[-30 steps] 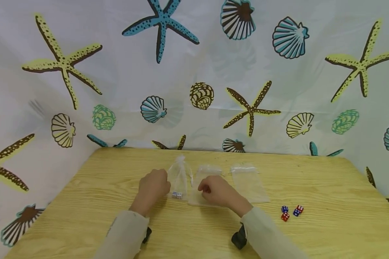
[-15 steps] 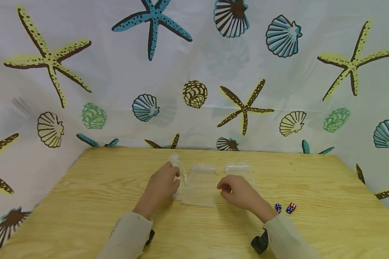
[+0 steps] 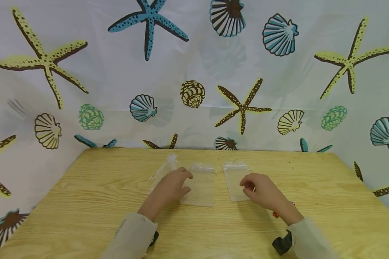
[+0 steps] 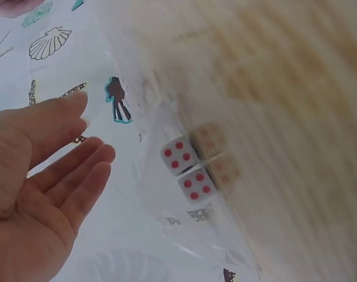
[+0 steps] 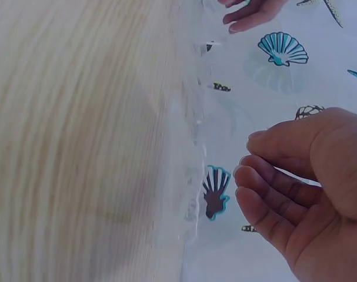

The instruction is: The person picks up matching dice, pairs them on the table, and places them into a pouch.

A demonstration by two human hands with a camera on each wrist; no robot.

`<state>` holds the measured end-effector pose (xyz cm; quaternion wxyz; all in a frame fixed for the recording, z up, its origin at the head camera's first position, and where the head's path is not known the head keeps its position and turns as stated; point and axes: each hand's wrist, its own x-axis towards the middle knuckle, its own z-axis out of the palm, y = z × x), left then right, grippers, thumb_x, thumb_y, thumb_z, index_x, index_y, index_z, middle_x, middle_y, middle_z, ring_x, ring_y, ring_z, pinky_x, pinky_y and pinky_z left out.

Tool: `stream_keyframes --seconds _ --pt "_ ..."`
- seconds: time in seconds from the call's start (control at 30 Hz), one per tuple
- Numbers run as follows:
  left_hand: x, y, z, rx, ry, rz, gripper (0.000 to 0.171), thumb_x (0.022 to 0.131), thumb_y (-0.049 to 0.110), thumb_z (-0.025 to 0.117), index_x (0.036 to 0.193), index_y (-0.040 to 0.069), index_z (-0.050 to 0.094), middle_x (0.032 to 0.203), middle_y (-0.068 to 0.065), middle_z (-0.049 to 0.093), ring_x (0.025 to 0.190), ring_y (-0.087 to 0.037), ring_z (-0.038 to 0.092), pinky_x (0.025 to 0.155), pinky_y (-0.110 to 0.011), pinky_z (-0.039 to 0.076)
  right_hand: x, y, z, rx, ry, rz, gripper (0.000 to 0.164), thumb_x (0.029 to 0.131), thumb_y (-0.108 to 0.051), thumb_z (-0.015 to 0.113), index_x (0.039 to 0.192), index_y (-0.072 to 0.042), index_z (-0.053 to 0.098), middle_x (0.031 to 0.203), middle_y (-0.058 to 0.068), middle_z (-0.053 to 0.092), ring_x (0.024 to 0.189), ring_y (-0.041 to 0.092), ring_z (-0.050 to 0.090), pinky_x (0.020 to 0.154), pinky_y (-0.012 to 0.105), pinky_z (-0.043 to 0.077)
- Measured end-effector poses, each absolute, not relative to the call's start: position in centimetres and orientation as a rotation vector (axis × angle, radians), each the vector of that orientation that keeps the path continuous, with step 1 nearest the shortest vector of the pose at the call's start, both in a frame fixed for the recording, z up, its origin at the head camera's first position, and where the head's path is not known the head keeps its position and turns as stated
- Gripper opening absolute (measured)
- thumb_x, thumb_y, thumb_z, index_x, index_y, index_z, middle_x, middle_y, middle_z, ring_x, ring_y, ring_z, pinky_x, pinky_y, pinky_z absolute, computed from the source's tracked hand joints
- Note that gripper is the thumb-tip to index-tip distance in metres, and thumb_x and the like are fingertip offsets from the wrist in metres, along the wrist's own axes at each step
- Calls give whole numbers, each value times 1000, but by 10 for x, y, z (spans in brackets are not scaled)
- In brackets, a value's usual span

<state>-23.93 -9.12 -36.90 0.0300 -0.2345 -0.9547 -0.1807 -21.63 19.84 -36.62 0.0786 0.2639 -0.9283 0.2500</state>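
Note:
My left hand (image 3: 171,185) hovers over the gap between the left drawstring bag (image 3: 171,162) and the middle sheer bag (image 3: 201,189), its fingers and thumb parted around nothing. In the left wrist view, white dice (image 4: 180,155) with red pips lie inside the clear left bag. My right hand (image 3: 262,190) is above the lower right part of the right sheer bag (image 3: 234,181); its fingers are loosely bent with nothing between them. Under the right forearm a red die (image 3: 276,214) peeks out, the other coloured dice mostly hidden.
The wooden table (image 3: 107,201) carries the three bags side by side. A white cloth (image 3: 188,118) printed with shells and starfish hangs behind it and along the sides.
The left hand has moved right from beside the left bag, now covering much of it. The right hand has moved right from the middle bag to the right bag, its forearm now over the coloured dice.

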Motion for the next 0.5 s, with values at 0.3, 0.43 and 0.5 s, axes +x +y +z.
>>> stream_keyframes --seconds 0.3,0.43,0.5 --pt "-239 -86 -375 -864 -3009 -583 30 86 5 68 116 2 63 119 -15 62 111 -31 59 94 -43 48 -209 230 -364 649 -2827 742 11 87 -3 63 96 -2 68 86 1 63 73 9 54 63 25 48" --pt "-240 -86 -378 -946 -3031 -559 32 85 2 67 116 1 63 116 -15 63 108 -30 60 92 -42 48 -205 242 -366 602 -2805 762 12 87 -3 63 98 -3 68 86 1 64 73 9 56 62 25 49" --pt "-240 -87 -380 -970 -3029 -518 31 85 1 67 116 1 63 114 -14 64 106 -30 61 91 -42 49 -205 247 -367 581 -2799 772 12 87 -3 63 98 -2 68 86 1 64 72 10 57 62 25 49"
